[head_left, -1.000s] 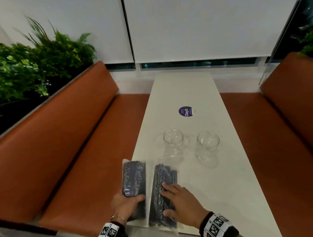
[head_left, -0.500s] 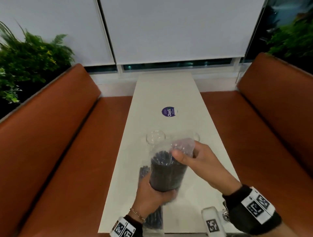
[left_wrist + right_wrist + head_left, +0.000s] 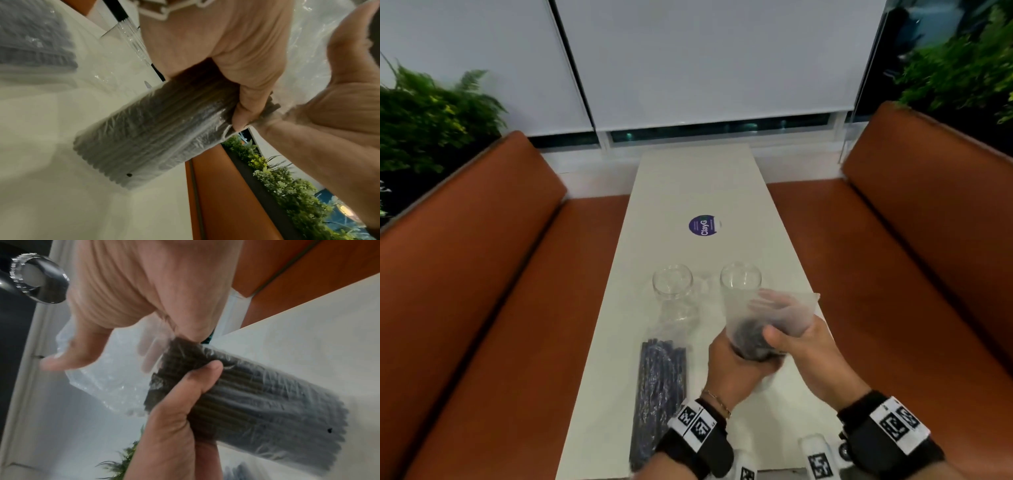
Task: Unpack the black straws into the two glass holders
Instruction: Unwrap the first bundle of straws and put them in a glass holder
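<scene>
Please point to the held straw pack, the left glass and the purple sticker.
Straw pack [image 3: 156, 129], left wrist view: middle of the wrapped bundle.
Left glass [image 3: 672, 291], head view: side wall.
Sticker [image 3: 701, 225], head view: centre.

Café booth, orange benches [image 3: 482, 291], long white table [image 3: 702, 192], planters [image 3: 431, 120]

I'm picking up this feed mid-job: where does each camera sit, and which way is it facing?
Head: worn high, looking down the white table at two glass holders; both hands and wristbands show.
Left wrist: along the left hand gripping the straw pack.
Right wrist: along the right hand, fingers in the open bag top.
All share the pack.
</scene>
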Demonstrator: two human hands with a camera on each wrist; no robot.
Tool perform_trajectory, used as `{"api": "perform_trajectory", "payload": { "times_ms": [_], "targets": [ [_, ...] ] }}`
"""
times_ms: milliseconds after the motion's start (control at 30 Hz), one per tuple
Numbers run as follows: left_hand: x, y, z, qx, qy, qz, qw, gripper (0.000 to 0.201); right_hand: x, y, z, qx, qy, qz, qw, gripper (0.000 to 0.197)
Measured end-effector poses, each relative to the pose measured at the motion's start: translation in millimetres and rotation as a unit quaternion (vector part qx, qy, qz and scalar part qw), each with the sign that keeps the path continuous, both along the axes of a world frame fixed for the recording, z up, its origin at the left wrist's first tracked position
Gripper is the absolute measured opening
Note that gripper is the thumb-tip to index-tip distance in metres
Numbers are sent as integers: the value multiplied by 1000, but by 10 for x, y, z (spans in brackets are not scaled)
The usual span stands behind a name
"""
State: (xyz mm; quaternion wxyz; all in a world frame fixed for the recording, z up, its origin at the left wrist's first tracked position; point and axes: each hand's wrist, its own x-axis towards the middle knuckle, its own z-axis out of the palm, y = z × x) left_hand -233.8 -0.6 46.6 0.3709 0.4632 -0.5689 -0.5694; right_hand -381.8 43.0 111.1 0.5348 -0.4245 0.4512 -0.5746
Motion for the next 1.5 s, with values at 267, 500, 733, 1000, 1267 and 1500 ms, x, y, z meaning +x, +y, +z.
{"api": "perform_trajectory", "payload": {
  "times_ms": [267,500,733,1000,1267,1500],
  "targets": [
    [-106,47,-393,-10,-63,13,998,36,-94,103,-393,63,44,49,996,81],
    [-48,177,-846,31,-177,-13,984,50,141,127,-897,114,89,-31,989,66],
    [57,72,-647,24,-157,-123,980,75,79,24,-1158,142,140,-54,978,55],
    [-167,129,-158,-2,-23,28,999,102,42,20,-1312,157,148,8,976,36],
    [-328,228,-483,43,-71,42,996,60,-128,172,-1482,177,308,71,932,36],
    [-241,244,-776,79,-91,49,992,52,-747,147,-1202,164,503,69,846,64]
  ]
}}
